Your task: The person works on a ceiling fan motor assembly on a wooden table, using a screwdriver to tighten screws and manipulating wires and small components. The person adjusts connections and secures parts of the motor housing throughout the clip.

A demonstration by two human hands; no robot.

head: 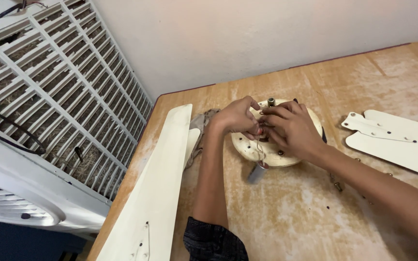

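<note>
A white slatted cooler grille is seen far to the left of the fan motor housing, off the edge of the wooden desk. Nearer the housing, still on its left, a long cream fan blade is laid along the desk edge, with a bundle of cord or cloth between blade and housing; which of the two it is cannot be told.

The left hand is held over the left half of the round cream housing, its fingertips pinched on thin wires at the centre. From those wires a small grey capacitor is hung just below the housing's near rim, resting on the desk. A short shaft is seen standing up at the housing's far side.

The right hand is spread across the right half of the housing, its fingers curled in to meet the left hand at the same wires.

Small screws are scattered just right of the housing, and a second cream blade is laid farther right.
</note>
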